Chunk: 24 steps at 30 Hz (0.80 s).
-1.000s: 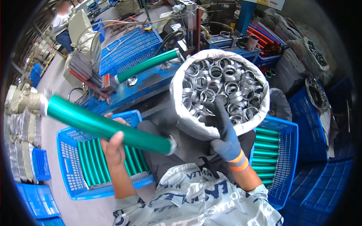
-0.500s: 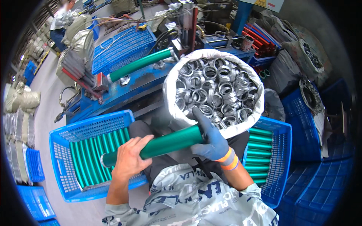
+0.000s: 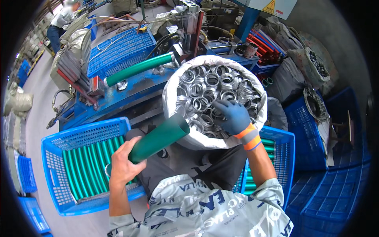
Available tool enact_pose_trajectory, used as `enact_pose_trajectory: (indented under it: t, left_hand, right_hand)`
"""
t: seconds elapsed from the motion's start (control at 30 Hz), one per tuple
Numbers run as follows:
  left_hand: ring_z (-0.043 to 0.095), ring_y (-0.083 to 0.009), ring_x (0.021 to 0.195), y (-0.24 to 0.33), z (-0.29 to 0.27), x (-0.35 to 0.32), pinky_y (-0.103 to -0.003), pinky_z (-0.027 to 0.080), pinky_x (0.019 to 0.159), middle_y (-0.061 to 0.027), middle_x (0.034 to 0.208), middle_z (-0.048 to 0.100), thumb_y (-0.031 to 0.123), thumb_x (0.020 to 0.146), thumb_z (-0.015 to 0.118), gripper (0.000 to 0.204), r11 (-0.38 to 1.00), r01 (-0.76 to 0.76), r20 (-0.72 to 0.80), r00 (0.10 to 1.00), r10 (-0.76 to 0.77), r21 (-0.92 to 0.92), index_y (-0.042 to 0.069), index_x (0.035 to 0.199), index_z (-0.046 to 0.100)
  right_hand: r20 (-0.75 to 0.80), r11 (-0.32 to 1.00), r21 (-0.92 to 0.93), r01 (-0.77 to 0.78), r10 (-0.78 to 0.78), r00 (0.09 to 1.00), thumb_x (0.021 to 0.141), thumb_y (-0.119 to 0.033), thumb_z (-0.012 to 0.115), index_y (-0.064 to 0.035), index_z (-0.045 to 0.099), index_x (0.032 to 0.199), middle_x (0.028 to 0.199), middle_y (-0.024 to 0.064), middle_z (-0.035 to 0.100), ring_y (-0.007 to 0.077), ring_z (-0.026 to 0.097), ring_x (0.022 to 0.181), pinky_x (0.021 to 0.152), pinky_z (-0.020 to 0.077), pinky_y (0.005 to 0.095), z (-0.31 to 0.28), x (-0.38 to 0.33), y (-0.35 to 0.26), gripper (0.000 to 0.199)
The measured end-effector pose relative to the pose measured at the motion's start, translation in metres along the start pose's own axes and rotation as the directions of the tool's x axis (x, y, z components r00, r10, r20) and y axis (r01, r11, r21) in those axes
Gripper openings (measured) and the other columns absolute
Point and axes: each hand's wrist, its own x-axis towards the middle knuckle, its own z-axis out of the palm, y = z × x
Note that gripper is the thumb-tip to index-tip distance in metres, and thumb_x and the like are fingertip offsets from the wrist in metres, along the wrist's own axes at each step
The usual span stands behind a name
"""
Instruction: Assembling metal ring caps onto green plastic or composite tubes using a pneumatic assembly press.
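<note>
My bare left hand is wrapped round a green tube, which slants up to the right and shows its dark hollow end. A metal ring shows at the tube's lower end, beside my hand. My right hand, in a blue-grey glove with an orange cuff, reaches over a round white sack. Its fingers are apart and touch the silvery metal rings that fill the sack. No ring is seen lifted; the fingertips are partly hidden among them.
Blue crates of green tubes stand left and right of my legs. Ahead is a blue machine bench with another green tube on it. Stacked blue crates lie at the right. A person stands far left.
My right hand has let go of the tube's upper end and moved up and right onto the rings. The tube, still in my left hand, now points its hollow end more toward me.
</note>
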Motion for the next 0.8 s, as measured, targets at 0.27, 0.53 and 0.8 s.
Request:
enact_pose_trajectory:
  t: [0.27, 0.53, 0.8]
  left_hand:
    - [0.08, -0.0387, 0.106, 0.004, 0.007, 0.014, -0.045, 0.063, 0.093, -0.0161, 0.119, 0.081, 0.01, 0.075, 0.087, 0.068, 0.996, -0.087, -0.022, 0.996, 0.087, 0.006, 0.008, 0.142, 0.075]
    - [0.082, -0.0346, 0.112, 0.014, -0.001, 0.02, -0.042, 0.063, 0.1, -0.0159, 0.126, 0.082, 0.006, 0.074, 0.089, 0.07, 0.996, -0.064, 0.029, 0.998, 0.063, 0.066, 0.006, 0.142, 0.075]
    - [0.079, -0.0385, 0.108, 0.046, -0.004, 0.038, -0.045, 0.064, 0.095, -0.0146, 0.121, 0.081, 0.01, 0.072, 0.087, 0.072, 0.966, -0.203, 0.133, 0.974, 0.182, 0.161, 0.009, 0.143, 0.075]
  right_hand:
    - [0.146, 0.958, -0.28, 0.064, -0.023, 0.989, 0.081, -0.026, 0.093, -0.0119, 0.071, 0.148, 0.13, 0.0089, 0.077, 0.0294, 0.074, 0.117, 0.099, 0.058, 0.047, 0.015, 0.003, -0.015, 0.072]
    - [0.11, -0.603, 0.798, 0.018, 0.176, 0.978, 0.104, -0.034, 0.063, 0.0045, 0.038, 0.178, 0.175, 0.0255, 0.053, 0.0371, 0.059, 0.156, 0.131, 0.0472, 0.0483, 0.004, -0.025, -0.044, 0.087]
    - [0.086, -0.31, 0.95, -0.033, 0.157, 0.984, 0.115, -0.05, 0.057, 0.0047, 0.036, 0.179, 0.161, 0.0264, 0.067, 0.0333, 0.063, 0.152, 0.133, 0.0424, 0.0433, 0.019, -0.023, -0.06, 0.087]
